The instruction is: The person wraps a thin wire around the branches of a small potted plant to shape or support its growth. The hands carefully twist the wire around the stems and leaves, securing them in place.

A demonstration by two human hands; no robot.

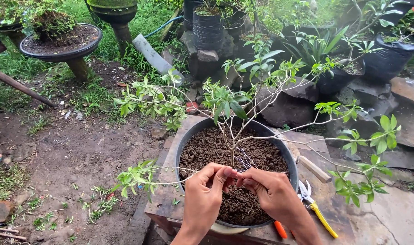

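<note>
- While both hands meet over it, the round black pot (189, 136) holds dark crumbly soil (207, 149) and a thin-stemmed sapling (232, 136) with long bare branches ending in green leaves.
- Just beyond the fingertips, the sapling's trunk rises from the soil, with fine pale wire (245, 159) looped at its base.
- Left hand (206, 193) has its fingers pinched shut, apparently on a strand of that wire; the strand itself is too thin to confirm.
- Right hand (269, 190) has its fingers curled closed and touching the left fingertips; what they grip cannot be made out.
- Right of the right hand lie yellow-handled pruning shears (317, 209) and a wooden handle (313, 169).
- An orange tool tip (280, 229) shows below the pot, mostly hidden.
</note>
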